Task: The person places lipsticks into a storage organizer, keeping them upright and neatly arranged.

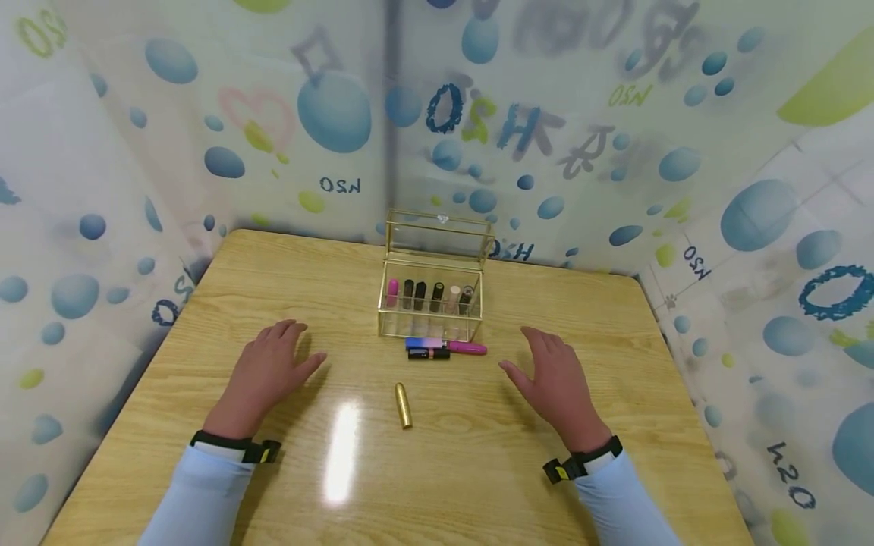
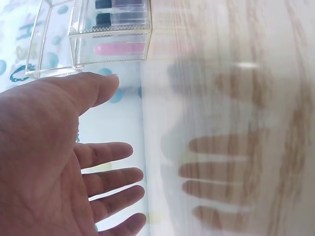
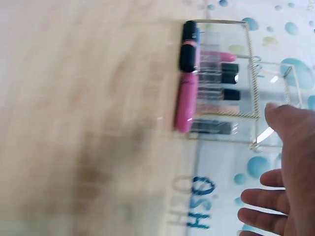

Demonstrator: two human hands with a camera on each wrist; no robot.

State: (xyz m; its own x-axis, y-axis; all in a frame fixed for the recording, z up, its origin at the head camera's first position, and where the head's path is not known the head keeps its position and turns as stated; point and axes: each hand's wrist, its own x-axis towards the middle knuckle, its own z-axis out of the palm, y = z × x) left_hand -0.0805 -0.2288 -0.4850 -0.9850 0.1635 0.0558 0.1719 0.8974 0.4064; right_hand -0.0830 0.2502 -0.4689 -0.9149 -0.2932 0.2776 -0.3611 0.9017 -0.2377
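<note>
A glass box with gold edges [image 1: 430, 326] stands at the back of the table, its lid [image 1: 440, 233] raised. Several lipstick tubes stand in a row inside, among them a pink one [image 1: 392, 292] at the left end. Before the box lie a blue-and-pink tube [image 1: 467, 348] and a shorter black tube [image 1: 429, 354]. A gold bullet-shaped tube [image 1: 403, 406] lies nearer the person. To the left of these, the left hand [image 1: 269, 371] hovers with spread fingers and holds nothing. On the other side the right hand [image 1: 553, 379] is likewise spread, nearest the pink tube end.
The wooden table [image 1: 478, 470] has a bright reflection left of the gold tube. Patterned curtain-like walls [image 1: 328, 114] close it in at the back and on both sides. Each wrist wears a black strap [image 1: 587, 459].
</note>
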